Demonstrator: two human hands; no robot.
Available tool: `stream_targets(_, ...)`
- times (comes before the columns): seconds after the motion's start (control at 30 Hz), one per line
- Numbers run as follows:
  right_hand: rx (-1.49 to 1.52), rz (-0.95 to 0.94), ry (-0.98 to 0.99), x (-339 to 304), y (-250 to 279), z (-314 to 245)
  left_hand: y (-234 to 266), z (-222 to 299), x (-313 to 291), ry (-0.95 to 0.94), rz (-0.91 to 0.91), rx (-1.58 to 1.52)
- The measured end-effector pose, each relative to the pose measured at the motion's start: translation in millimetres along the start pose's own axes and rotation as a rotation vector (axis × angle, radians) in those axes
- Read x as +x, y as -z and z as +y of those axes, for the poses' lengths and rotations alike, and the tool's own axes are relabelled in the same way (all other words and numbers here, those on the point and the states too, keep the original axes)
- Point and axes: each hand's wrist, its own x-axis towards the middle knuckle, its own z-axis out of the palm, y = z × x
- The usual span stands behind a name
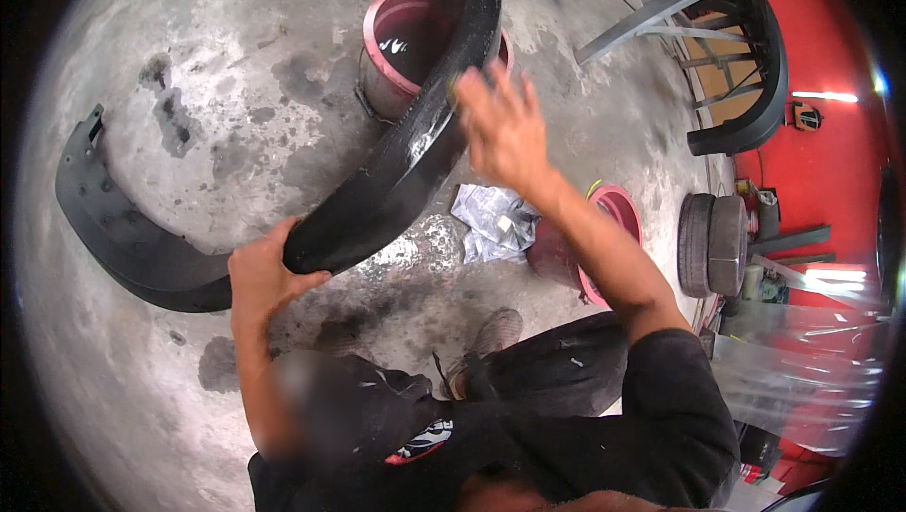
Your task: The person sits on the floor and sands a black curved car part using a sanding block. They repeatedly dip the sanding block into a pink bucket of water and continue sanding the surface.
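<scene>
A curved black fender flare [392,177] slants up across the middle, wet and shiny along part of its face. My left hand [268,271] grips its near end, thumb on the lower side. Over its right edge, about midway along, is my right hand [503,130], its fingers smeared by motion. A small yellowish spot shows by those fingertips, too blurred to name. Behind the flare stands a pink bucket [376,45] holding dark liquid, partly hidden by the flare. A second black flare [142,252] lies on the floor at the left.
Another pink bucket [618,205] stands under my right forearm, with crumpled printed paper [491,219] beside it. A grey stand [651,16] at the far right bears another curved black part [769,87]. Tires [710,246] and clear plastic sheeting [797,370] are along the red wall [830,182].
</scene>
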Motion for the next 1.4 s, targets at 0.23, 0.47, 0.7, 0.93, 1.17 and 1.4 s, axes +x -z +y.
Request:
stream_targets(0.23,0.135,-0.041,0.248,1,6,-37,0,-1,-1,0.019,0.007,0.039)
stream_targets(0.47,0.074,-0.121,0.147,36,-19,-47,4,-9,-2,0.014,0.043,0.021)
stream_targets(0.7,0.231,0.060,0.095,17,-29,-38,5,1,-4,0.012,0.043,0.045)
stream_targets(0.93,0.303,0.072,-0.015,-14,-23,-86,-5,1,-4,-0.014,0.041,0.026)
stream_targets(1.17,0.394,0.257,-0.384,-52,-13,-99,-1,25,-6,-0.018,0.045,0.042)
stream_targets(1.4,0.568,0.450,-1.148,-50,-49,-95,-7,120,25,-0.048,0.061,0.144)
